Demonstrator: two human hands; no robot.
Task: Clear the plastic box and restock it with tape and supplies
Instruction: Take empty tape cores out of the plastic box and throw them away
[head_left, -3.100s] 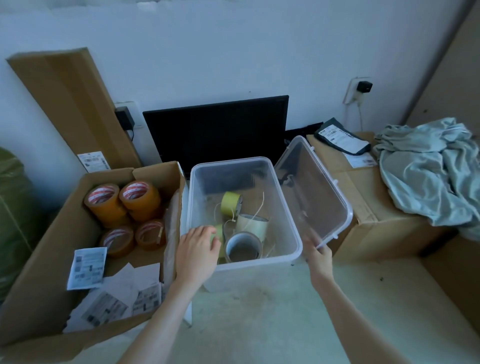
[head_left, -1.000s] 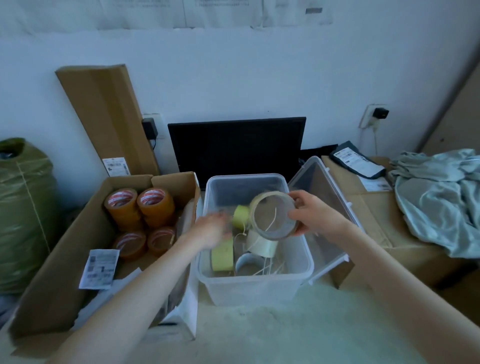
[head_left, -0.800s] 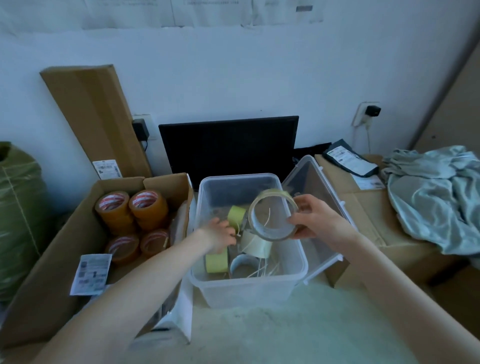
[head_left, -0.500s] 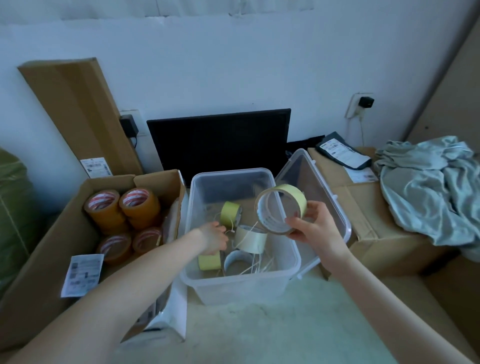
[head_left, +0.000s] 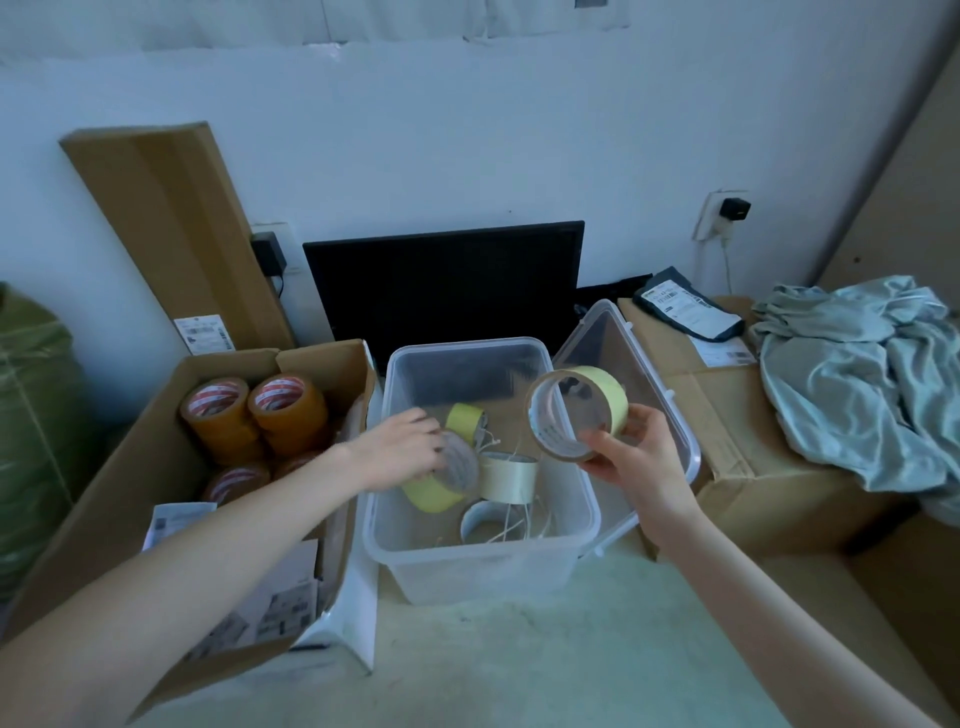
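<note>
Head view: right hand (head_left: 636, 457) pinches a yellow tape roll (head_left: 576, 418) above the plastic box (head_left: 483, 561), near its right wall. Left hand (head_left: 402, 452), blurred, seems clenched on another yellow roll (head_left: 441, 480) inside, by the left wall.

The plastic box (head_left: 480, 566) stands on the floor (head_left: 545, 665) in the middle, its lid (head_left: 631, 364) leaning open at its right side. In it lie several tape rolls (head_left: 508, 477). The left hand (head_left: 400, 454) reaches in over the box's left wall onto one roll (head_left: 441, 480); the right hand (head_left: 636, 462) holds another roll (head_left: 576, 418) above the box's right part. Left of the box, touching it, sits a cardboard box (head_left: 130, 478) with stacked tape rolls (head_left: 254, 415) at its far end and paper slips (head_left: 275, 608) at its near end. A monitor (head_left: 444, 283) stands behind the plastic box against the wall. To the right, a carton (head_left: 753, 457) carries a cloth (head_left: 857, 374).
</note>
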